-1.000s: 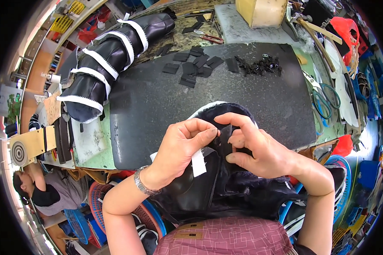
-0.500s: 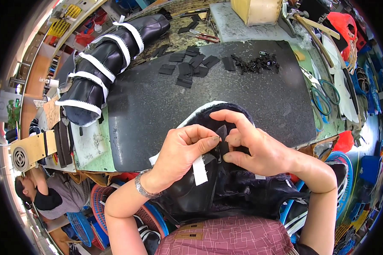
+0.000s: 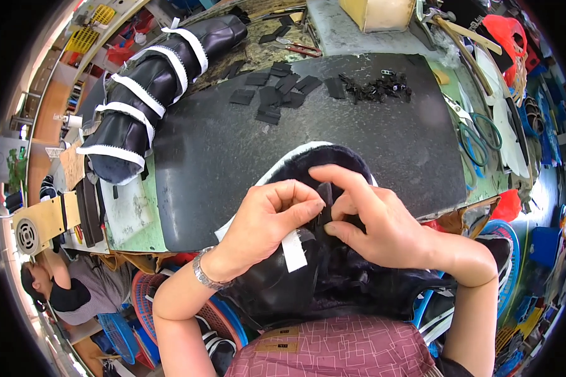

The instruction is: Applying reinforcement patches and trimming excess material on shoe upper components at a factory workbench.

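Note:
A black leather boot upper (image 3: 258, 270) with dark fur lining lies across my lap and the table's near edge. White tape (image 3: 294, 251) hangs from it below my left hand (image 3: 267, 220). My left thumb and forefinger are pinched together at the edge of a narrow black strip (image 3: 324, 193); what lies between the fingertips is too small to make out. My right hand (image 3: 380, 223) is curled on the strip's other side, thumb and bent fingers closed against it, forefinger arched above. The fingers partly hide the spot where the hands meet.
Black fabric pieces (image 3: 270, 96) and a heap of small black zipper sliders (image 3: 380, 86) lie on the black mat (image 3: 201, 157). Boots with white zippers (image 3: 122, 135) lie at left. Green-handled scissors (image 3: 475, 135) and a hammer (image 3: 465, 38) are at right. A person (image 3: 75, 286) sits at far left.
My view has shifted slightly, so the table things sit a little higher and further left. Both hands stay close together at the strip; a small shiny piece below the left fingertips is now hidden.

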The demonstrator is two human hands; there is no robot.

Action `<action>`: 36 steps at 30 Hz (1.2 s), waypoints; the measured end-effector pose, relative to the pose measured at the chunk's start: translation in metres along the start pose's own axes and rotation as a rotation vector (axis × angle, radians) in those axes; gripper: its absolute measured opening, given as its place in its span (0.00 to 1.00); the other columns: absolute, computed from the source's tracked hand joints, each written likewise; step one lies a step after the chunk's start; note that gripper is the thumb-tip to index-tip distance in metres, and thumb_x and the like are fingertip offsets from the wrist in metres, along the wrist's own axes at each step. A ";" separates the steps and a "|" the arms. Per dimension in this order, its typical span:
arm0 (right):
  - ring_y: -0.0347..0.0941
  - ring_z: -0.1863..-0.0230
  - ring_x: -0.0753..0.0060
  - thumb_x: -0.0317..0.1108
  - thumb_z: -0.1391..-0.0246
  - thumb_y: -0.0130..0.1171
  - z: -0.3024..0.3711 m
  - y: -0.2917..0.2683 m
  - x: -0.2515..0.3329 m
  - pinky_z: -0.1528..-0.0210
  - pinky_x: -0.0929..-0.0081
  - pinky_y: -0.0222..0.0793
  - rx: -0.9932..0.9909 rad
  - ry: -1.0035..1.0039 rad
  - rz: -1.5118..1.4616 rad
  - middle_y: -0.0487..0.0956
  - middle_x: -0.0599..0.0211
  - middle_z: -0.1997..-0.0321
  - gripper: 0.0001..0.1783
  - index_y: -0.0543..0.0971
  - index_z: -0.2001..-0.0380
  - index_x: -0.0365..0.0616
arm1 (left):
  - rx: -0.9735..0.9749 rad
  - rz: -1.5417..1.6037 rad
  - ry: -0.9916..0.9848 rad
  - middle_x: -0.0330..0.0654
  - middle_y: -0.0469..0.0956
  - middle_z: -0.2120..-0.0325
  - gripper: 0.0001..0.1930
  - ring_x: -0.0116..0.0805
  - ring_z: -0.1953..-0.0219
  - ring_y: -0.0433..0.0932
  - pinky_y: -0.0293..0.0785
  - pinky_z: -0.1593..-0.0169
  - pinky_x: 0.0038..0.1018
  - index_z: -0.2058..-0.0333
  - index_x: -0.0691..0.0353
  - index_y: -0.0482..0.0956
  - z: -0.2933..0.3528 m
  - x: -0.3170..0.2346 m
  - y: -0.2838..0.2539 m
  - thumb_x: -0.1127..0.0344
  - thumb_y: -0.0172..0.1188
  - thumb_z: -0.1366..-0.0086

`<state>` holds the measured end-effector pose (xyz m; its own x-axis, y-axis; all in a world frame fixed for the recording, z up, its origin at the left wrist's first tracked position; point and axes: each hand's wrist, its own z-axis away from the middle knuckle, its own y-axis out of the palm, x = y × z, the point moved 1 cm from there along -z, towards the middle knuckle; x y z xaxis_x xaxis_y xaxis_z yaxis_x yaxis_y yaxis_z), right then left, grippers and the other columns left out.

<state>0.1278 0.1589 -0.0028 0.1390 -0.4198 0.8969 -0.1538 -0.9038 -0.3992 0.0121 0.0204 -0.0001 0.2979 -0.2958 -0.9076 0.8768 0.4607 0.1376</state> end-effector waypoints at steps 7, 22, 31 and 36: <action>0.70 0.77 0.72 0.28 0.70 0.59 0.006 0.006 -0.001 0.76 0.79 0.67 -0.202 -0.579 0.557 0.72 0.63 0.68 0.17 0.76 0.69 0.37 | 0.006 0.090 0.067 0.29 0.70 0.76 0.04 0.15 0.73 0.64 0.63 0.67 0.14 0.70 0.64 0.72 -0.003 0.005 0.005 0.70 0.53 0.38; 0.69 0.75 0.72 0.26 0.66 0.59 0.024 0.020 -0.019 0.72 0.79 0.70 -0.269 -0.880 0.770 0.72 0.62 0.68 0.11 0.76 0.73 0.36 | -0.010 -0.056 0.103 0.28 0.65 0.76 0.06 0.14 0.73 0.59 0.59 0.69 0.13 0.71 0.62 0.69 -0.001 0.013 0.013 0.66 0.52 0.36; 0.70 0.74 0.71 0.25 0.68 0.59 0.024 0.020 -0.015 0.72 0.79 0.70 -0.267 -0.784 0.812 0.72 0.61 0.67 0.13 0.76 0.72 0.34 | -0.060 -0.050 0.189 0.28 0.67 0.80 0.07 0.15 0.77 0.60 0.59 0.75 0.16 0.72 0.65 0.71 -0.013 0.022 0.009 0.68 0.52 0.37; 0.71 0.72 0.71 0.26 0.70 0.57 0.027 0.014 -0.011 0.72 0.79 0.71 -0.239 -0.702 0.790 0.72 0.61 0.67 0.15 0.76 0.72 0.34 | 0.048 -0.149 0.033 0.28 0.67 0.81 0.07 0.15 0.77 0.61 0.61 0.73 0.16 0.73 0.65 0.73 -0.014 0.010 0.012 0.66 0.56 0.40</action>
<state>0.1503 0.1484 -0.0239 0.4341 -0.8987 0.0626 -0.6221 -0.3493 -0.7007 0.0201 0.0341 -0.0133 0.1509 -0.3298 -0.9319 0.9275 0.3733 0.0181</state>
